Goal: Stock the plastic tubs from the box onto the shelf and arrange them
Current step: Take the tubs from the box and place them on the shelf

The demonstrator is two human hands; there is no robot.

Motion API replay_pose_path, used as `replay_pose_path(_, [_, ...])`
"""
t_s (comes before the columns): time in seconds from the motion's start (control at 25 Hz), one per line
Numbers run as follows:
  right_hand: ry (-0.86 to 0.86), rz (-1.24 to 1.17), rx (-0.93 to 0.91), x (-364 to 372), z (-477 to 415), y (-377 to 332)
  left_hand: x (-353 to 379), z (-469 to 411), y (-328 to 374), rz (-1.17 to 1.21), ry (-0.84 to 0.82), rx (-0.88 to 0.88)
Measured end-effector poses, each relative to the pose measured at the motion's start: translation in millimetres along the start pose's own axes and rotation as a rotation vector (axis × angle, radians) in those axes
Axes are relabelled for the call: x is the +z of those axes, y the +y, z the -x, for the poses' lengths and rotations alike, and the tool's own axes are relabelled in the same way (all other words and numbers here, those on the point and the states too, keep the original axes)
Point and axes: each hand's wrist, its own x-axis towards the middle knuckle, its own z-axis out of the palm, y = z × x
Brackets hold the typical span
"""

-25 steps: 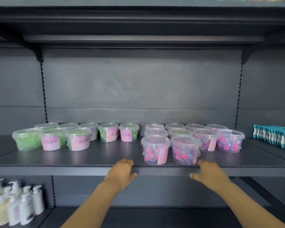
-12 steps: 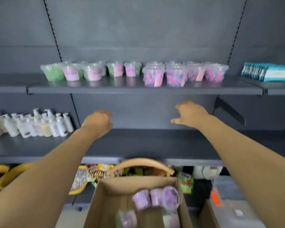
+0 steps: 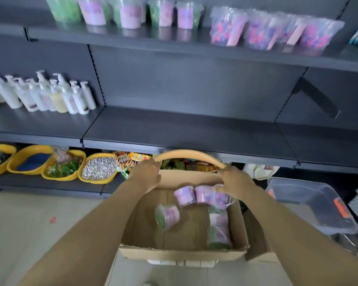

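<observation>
I'm looking down into the open brown cardboard box (image 3: 182,254) at the lower centre of the frame, where a few small clear plastic tubs with pink labels (image 3: 184,196) lie tipped on their sides against the far wall, a green-filled tub (image 3: 166,215) lies loose in the middle, and more green-filled tubs (image 3: 218,228) lie along the right wall. My left hand (image 3: 146,175) hovers over the box's far left corner, fingers loosely curled and holding nothing. My right hand (image 3: 234,182) is down at the far right corner with its fingers bent over a clear tub (image 3: 224,198); motion blur keeps me from telling whether it has a grip. Along the top of the frame, the dark metal shelf (image 3: 174,44) carries a row of green tubs with pink labels (image 3: 130,15) on the left and pink-and-blue filled tubs (image 3: 260,32) on the right, all blurred. White pump bottles (image 3: 50,96) stand on the middle shelf at the left, above yellow bowls (image 3: 64,166)
</observation>
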Motion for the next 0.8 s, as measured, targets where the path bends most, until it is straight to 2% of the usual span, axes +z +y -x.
replay_pose_path(0.2, [-0.168, -0.035, 0.052, 72.6, -30.8, -30.3, 64.6, -12.1, -34.3, 0.107, -0.138, -0.034])
replay_pose_path(0.4, [-0.235, -0.25, 0.19, 118.8, -55.0, -49.5, 121.8, -19.9, -58.1, 0.322, -0.306, -0.171])
replay_pose_path(0.6, [-0.288, -0.389, 0.22, 167.2, -72.1, -57.6, 176.4, -16.8, -52.9, 0.525, -0.453, -0.281])
replay_pose_path(0.8, [-0.373, -0.398, 0.26, 208.3, -103.5, -47.1, 224.6, -21.8, -32.5, 0.702, -0.501, -0.474])
